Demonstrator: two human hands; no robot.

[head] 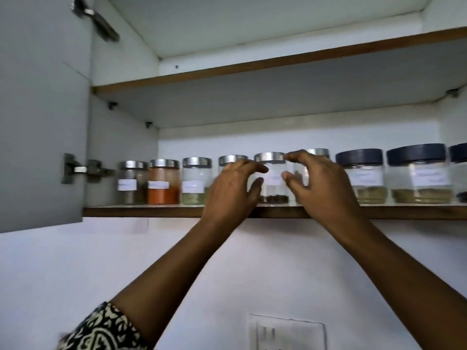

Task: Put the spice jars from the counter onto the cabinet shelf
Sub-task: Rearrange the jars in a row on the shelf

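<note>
A row of glass spice jars stands on the lower cabinet shelf (pixel 151 211). A silver-lidded jar (pixel 274 173) with dark spice at its bottom stands in the middle. My left hand (pixel 232 190) is just left of it and my right hand (pixel 321 183) just right of it, fingers curled and apart, neither clearly gripping it. My hands partly hide two more silver-lidded jars, one (pixel 231 159) behind the left hand and one (pixel 319 152) behind the right. Left of these stand a brown spice jar (pixel 132 183), an orange spice jar (pixel 164 181) and a green-herb jar (pixel 195 179).
Dark-lidded, wider jars (pixel 360 173) (pixel 418 173) fill the shelf's right end. The open cabinet door (pixel 43 117) hangs at the left on its hinge (pixel 86 169). The upper shelf (pixel 252 65) shows nothing on it. A wall switch plate (pixel 286 333) is below.
</note>
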